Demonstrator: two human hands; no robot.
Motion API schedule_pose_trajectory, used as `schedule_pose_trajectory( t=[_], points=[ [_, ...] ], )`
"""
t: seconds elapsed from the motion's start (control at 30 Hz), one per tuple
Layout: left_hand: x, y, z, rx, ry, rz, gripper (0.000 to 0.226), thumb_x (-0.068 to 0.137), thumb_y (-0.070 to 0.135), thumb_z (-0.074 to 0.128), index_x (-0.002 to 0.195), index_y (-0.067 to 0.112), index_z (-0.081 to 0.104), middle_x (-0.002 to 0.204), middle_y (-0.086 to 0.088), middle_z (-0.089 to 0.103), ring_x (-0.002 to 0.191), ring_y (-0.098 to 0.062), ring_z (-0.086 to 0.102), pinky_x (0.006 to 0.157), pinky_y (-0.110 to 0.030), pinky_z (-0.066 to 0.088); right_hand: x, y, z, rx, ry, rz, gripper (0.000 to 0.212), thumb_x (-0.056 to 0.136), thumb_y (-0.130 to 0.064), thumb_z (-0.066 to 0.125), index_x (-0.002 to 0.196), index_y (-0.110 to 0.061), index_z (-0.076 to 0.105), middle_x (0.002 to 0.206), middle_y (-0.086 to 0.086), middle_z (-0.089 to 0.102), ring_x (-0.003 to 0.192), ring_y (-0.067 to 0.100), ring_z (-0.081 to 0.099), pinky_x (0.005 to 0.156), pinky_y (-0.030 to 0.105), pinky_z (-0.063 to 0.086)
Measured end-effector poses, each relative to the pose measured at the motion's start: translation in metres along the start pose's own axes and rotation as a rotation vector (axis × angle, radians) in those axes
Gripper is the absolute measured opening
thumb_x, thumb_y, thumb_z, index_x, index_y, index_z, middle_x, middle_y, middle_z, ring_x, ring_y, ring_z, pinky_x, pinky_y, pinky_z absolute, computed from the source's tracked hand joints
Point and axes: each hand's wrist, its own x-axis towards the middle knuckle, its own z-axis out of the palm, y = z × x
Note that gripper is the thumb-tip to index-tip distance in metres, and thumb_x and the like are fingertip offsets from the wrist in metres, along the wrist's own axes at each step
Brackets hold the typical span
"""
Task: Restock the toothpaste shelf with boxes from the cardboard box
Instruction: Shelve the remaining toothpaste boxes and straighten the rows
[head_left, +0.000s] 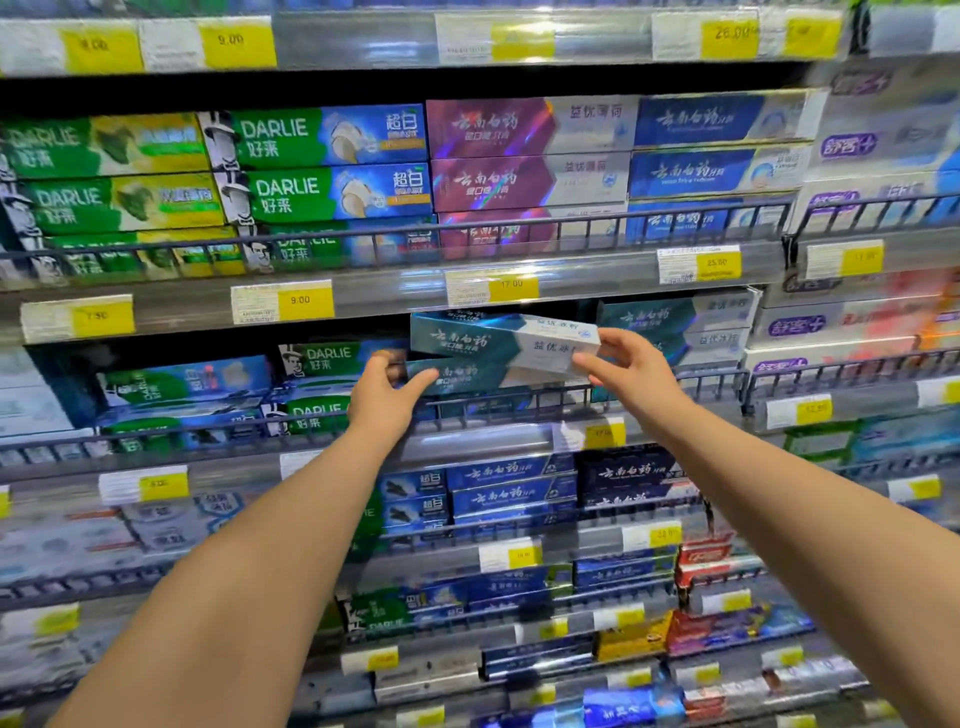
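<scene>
Two teal-and-white toothpaste boxes lie stacked on the middle shelf. My right hand (628, 364) pinches the right end of the upper teal box (498, 338), which is tilted slightly. My left hand (387, 395) holds the left end of the lower teal box (467, 375), thumb along its front. Both boxes sit behind the shelf's wire rail (519, 402). More of the same teal boxes (675, 322) stand stacked to the right. The cardboard box is out of view.
Green and blue Darlie boxes (311, 384) fill the shelf to the left. Purple and blue boxes (530, 156) line the shelf above. Yellow price tags (304, 301) run along each shelf edge. Lower shelves hold blue and red boxes.
</scene>
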Motion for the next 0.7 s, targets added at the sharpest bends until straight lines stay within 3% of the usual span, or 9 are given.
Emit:
schedule_pose_trajectory(
  t=[0.1,0.17,0.23,0.33,0.47,0.57,0.7],
  points=[
    [-0.005,0.001,-0.005,-0.068,0.002,-0.017,0.054,0.085,0.028,0.067,0.129,0.006,0.046,0.119,-0.008,0.058,0.11,-0.024,0.055,0.095,-0.033,0.042,0.006,-0.007,0.011,0.042,0.001,-0.003,0.039,0.085,-0.015,0.066,0.122,-0.01,0.053,0.113,0.008,0.061,0.104,0.021,0.059,0.082,0.025,0.049],
    [-0.006,0.003,-0.007,-0.102,-0.018,-0.019,0.051,0.086,0.022,0.067,0.128,0.004,0.046,0.116,-0.002,0.058,0.106,-0.018,0.055,0.094,-0.029,0.042,0.011,-0.01,0.017,0.058,-0.004,0.009,0.044,0.085,-0.015,0.066,0.126,-0.007,0.05,0.114,0.009,0.06,0.104,0.02,0.057,0.085,0.028,0.048],
    [-0.004,0.003,-0.007,-0.117,-0.024,-0.023,0.051,0.085,0.02,0.067,0.129,0.002,0.046,0.122,-0.006,0.06,0.109,-0.021,0.057,0.095,-0.028,0.041,0.015,-0.009,0.02,0.05,0.002,0.028,0.051,0.085,-0.02,0.067,0.13,-0.007,0.048,0.118,0.009,0.059,0.107,0.021,0.057,0.089,0.032,0.049],
    [-0.002,0.005,-0.01,-0.143,-0.007,-0.044,0.055,0.086,0.017,0.066,0.134,0.002,0.044,0.13,-0.013,0.056,0.12,-0.025,0.053,0.096,-0.022,0.037,0.02,-0.011,0.025,0.056,0.048,0.03,0.053,0.086,-0.021,0.065,0.133,-0.006,0.046,0.117,0.006,0.058,0.102,0.017,0.056,0.079,0.023,0.048],
    [-0.007,0.005,-0.007,-0.175,0.094,-0.031,0.06,0.084,0.018,0.069,0.137,0.003,0.043,0.133,-0.012,0.055,0.116,-0.025,0.055,0.091,-0.021,0.038,0.018,-0.008,0.035,0.093,0.115,0.044,0.054,0.087,-0.022,0.065,0.135,-0.006,0.046,0.123,0.007,0.057,0.106,0.016,0.055,0.093,0.027,0.045],
    [-0.008,0.009,-0.005,-0.246,0.149,-0.035,0.06,0.088,0.016,0.065,0.14,0.003,0.04,0.137,-0.011,0.052,0.119,-0.023,0.053,0.091,-0.019,0.036,0.018,-0.008,0.04,0.124,0.122,0.068,0.054,0.086,-0.024,0.065,0.134,-0.008,0.048,0.123,0.004,0.058,0.109,0.018,0.056,0.094,0.029,0.045],
    [-0.003,0.013,-0.004,-0.285,0.167,-0.059,0.056,0.089,0.019,0.062,0.14,0.006,0.041,0.11,-0.008,0.057,0.097,-0.015,0.052,0.085,-0.02,0.037,0.019,-0.006,0.041,0.129,0.126,0.079,0.047,0.087,-0.024,0.064,0.129,-0.007,0.05,0.119,0.005,0.059,0.106,0.016,0.056,0.081,0.023,0.046]
  ],
)
